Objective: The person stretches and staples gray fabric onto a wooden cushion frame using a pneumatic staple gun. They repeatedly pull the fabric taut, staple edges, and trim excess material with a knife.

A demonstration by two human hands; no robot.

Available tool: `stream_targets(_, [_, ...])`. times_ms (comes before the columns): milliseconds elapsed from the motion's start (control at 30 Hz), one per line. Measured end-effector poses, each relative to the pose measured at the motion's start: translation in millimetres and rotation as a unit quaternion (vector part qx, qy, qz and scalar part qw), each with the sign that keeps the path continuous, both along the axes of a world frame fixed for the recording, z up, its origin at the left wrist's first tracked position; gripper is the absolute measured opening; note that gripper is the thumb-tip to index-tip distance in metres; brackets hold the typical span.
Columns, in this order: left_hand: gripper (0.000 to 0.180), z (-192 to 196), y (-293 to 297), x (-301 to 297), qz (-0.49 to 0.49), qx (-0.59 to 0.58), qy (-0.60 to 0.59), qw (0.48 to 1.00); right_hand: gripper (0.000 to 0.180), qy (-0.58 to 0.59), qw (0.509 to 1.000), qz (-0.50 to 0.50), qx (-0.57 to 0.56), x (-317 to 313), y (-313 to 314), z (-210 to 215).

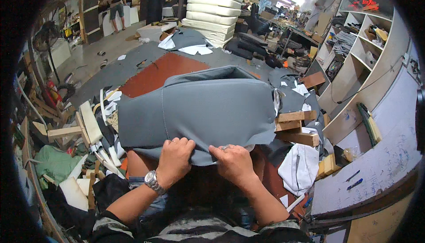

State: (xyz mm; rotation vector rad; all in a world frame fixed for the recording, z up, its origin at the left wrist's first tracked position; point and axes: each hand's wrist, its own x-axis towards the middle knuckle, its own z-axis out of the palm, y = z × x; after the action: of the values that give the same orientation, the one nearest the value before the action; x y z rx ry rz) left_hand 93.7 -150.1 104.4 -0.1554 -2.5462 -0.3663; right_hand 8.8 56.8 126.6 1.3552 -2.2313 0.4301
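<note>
A large grey upholstery cover (217, 106) with a stitched seam lies across my lap, draped over a boxy shape. What fills it is hidden, though a fold at its far top forms a dark hollow. My left hand (175, 158), with a metal watch on the wrist, is closed on the cover's near edge. A short way to the right, my right hand (234, 161) pinches the same edge, with thumb and fingers pressed together and a ring showing. Between the two hands the material is pulled into creases.
Foam and fabric offcuts (90, 121) crowd the left. Wooden blocks (296, 128) and a white fabric piece (299, 168) lie at right, beside a white board with pens (354, 183). Shelves (361, 44) stand behind. Stacked white cushions (212, 6) rise at the back; another person (116, 8) stands far left.
</note>
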Motion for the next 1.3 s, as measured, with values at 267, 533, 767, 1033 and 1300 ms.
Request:
stream_targets(267, [0.037, 2.7, 20.2, 20.0, 0.01, 0.207, -0.109, 0.972, 0.034, -0.029, 0.999, 0.022, 0.023, 13.7, 8.6, 6.9])
stream_targets(533, [0.021, 18.3, 25.8, 31.6, -0.019, 0.127, 0.031, 0.991, 0.038, -0.023, 0.999, 0.023, 0.002, 18.2, 13.7, 9.6])
stream_targets(767, [0.003, 19.0, 29.4, 8.2, 0.013, 0.166, 0.042, 0.985, 0.038, -0.012, 0.999, 0.036, -0.012, 22.4, 14.0, 13.9])
stream_targets(1033, [0.008, -16.1, 41.7, 30.1, 0.025, 0.131, 0.022, 0.991, 0.036, -0.064, 0.997, 0.045, 0.021, 25.6, 26.8, -10.8])
stream_targets(1300, [0.007, -120.5, 23.7, -52.9, 0.05, -0.11, 0.22, 0.968, 0.028, 0.07, 0.996, -0.028, -0.041, -29.0, -9.3, -93.8])
